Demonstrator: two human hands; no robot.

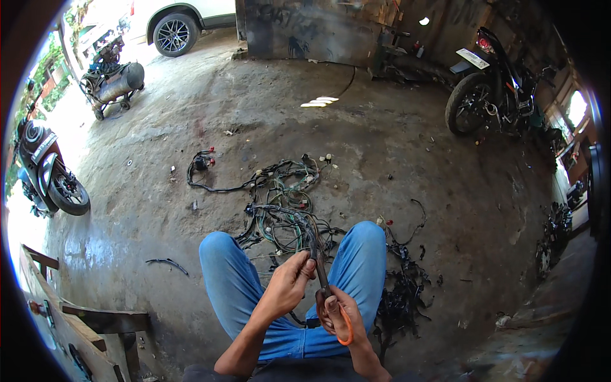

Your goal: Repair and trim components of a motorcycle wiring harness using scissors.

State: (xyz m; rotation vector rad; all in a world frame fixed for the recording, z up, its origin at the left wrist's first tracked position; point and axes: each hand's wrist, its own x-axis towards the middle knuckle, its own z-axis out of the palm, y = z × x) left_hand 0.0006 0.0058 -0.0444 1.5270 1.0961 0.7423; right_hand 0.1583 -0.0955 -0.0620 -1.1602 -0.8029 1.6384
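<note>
My left hand is closed on a dark wrapped section of wire harness between my jeans-clad knees. Lower down the same section, my right hand grips it along with an orange-handled tool, possibly scissors, whose blades are hidden. The rest of the harness spreads over the concrete floor in front of me, a tangle of black and green wires with white connectors. A black component with red parts sits at its far left end. Black scraps lie beside my right knee.
A scooter stands at left, an air compressor behind it and a white car at the back. A motorcycle stands at back right by a metal wall. A wooden bench is at lower left. Dark parts line the right edge.
</note>
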